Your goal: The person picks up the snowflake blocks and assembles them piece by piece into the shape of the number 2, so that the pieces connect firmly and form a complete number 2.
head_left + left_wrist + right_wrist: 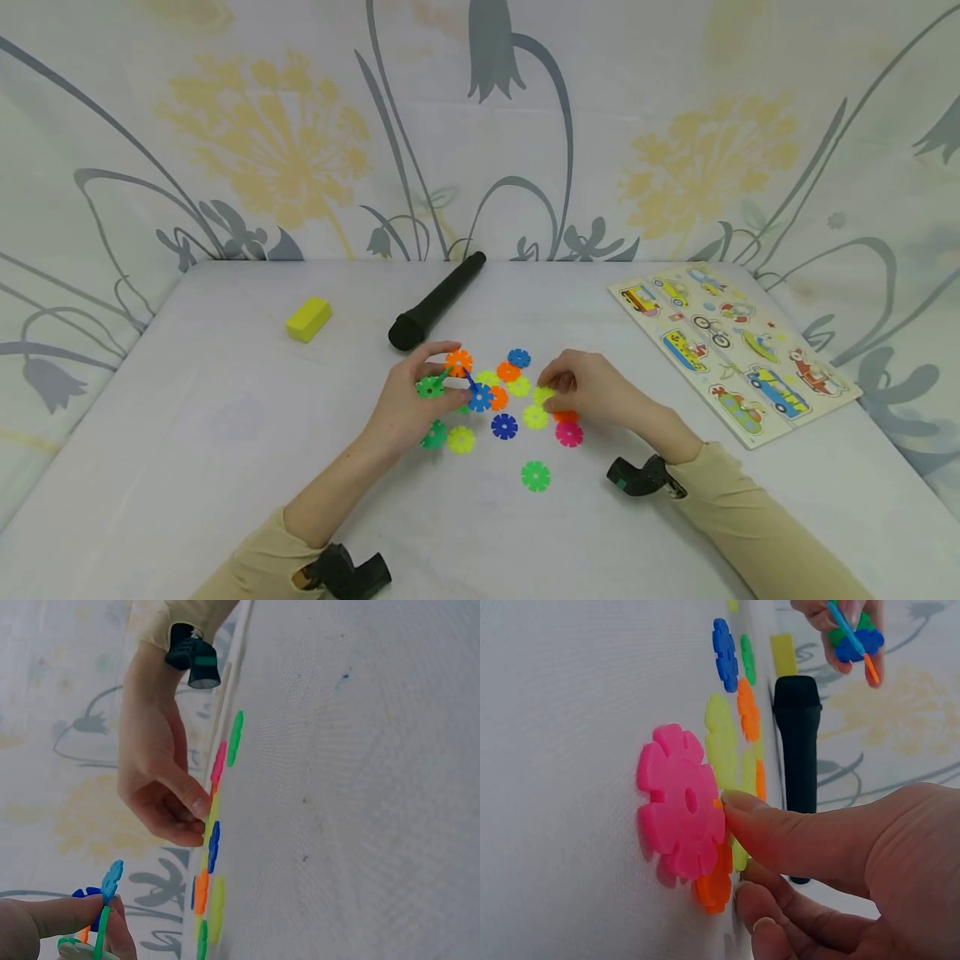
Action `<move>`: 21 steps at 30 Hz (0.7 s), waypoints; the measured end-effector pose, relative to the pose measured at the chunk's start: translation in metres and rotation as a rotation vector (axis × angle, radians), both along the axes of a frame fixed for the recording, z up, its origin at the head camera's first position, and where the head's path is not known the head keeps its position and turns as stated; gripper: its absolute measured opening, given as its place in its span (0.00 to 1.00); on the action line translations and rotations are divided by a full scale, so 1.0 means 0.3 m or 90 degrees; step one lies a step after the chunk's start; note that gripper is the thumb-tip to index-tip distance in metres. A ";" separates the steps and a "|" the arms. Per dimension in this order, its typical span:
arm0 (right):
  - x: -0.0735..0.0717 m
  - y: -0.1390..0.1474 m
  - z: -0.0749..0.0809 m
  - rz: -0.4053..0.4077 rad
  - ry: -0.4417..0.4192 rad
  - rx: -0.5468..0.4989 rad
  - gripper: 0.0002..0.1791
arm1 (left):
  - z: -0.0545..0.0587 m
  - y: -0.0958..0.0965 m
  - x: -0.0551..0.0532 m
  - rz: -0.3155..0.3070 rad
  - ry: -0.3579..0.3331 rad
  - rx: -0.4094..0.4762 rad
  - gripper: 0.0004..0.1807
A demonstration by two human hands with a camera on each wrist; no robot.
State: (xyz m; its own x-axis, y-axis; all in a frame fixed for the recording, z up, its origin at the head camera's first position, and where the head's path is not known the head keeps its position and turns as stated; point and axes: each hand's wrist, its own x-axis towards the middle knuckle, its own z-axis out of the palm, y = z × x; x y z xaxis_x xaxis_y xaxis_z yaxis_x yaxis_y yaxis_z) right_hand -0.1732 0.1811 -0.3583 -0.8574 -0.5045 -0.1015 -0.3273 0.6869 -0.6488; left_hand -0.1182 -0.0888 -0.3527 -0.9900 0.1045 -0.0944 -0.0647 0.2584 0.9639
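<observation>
My left hand (405, 404) holds a joined cluster of notched, flower-shaped plastic discs above the table. The cluster includes an orange disc (459, 361), a green disc (429, 387) and a light blue disc (481, 397); a dark blue one is partly hidden. Low at the tabletop, my right hand (596, 390) pinches a yellow disc (543, 395) between thumb and fingers. Right beside that thumb, a pink disc (680, 801) lies on the table, partly over an orange disc (715, 881). Loose discs in several colours lie between the hands, among them a dark blue disc (504, 427).
A black microphone (435, 304) lies behind the discs. Toward the back left is a yellow block (308, 320). A picture puzzle board (731, 350) with vehicles lies on the right. Nearest the front is a loose green disc (536, 476). Patterned cloth (420, 125) hangs behind.
</observation>
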 end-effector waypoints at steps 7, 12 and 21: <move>0.002 -0.013 -0.004 -0.020 -0.008 0.018 0.13 | -0.002 -0.003 0.001 0.000 0.003 0.002 0.31; 0.005 -0.020 -0.008 -0.020 -0.019 0.022 0.13 | -0.004 -0.006 0.002 0.004 0.005 0.006 0.31; 0.012 -0.021 0.015 -0.003 0.017 -0.035 0.12 | -0.002 -0.004 0.002 0.014 0.005 0.015 0.30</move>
State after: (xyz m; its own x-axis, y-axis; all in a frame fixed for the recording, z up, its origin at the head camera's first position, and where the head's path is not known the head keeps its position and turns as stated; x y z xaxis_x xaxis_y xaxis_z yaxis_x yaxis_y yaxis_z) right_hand -0.1698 0.1749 -0.3537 -0.8616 -0.5051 -0.0500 -0.3428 0.6517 -0.6766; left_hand -0.1175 -0.0901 -0.3533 -0.9928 0.0845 -0.0848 -0.0629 0.2344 0.9701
